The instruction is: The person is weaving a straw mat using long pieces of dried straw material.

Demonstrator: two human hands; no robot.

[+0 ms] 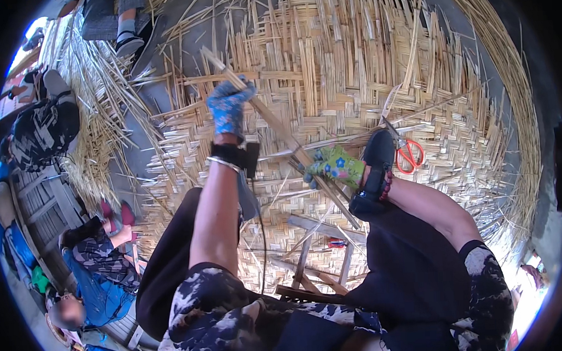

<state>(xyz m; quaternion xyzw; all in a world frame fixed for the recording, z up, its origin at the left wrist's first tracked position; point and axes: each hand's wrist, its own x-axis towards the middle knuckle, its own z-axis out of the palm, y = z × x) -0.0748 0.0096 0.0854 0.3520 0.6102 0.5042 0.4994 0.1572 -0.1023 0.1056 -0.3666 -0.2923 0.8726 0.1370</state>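
Observation:
My left hand (229, 109), in a blue flowered glove, is closed around the upper part of a thin bundle of flat reed strips (276, 123). Lower down the same bundle, my right hand (335, 166), in a green flowered glove, is closed on it. The bundle slants from upper left to lower right between my knees. Beneath it spreads a woven reed mat (200, 156) in a zigzag pattern, with loose strip ends along its far side. Scissors with orange handles (409, 157) lie on the mat beside my right shoe (379, 150).
A heap of loose reeds (96, 101) lies to the left. Several people sit or crouch along that side, one in a blue top (99, 290). Long reeds (506, 62) curve along the right edge. Pieces of wood (326, 226) sit between my legs.

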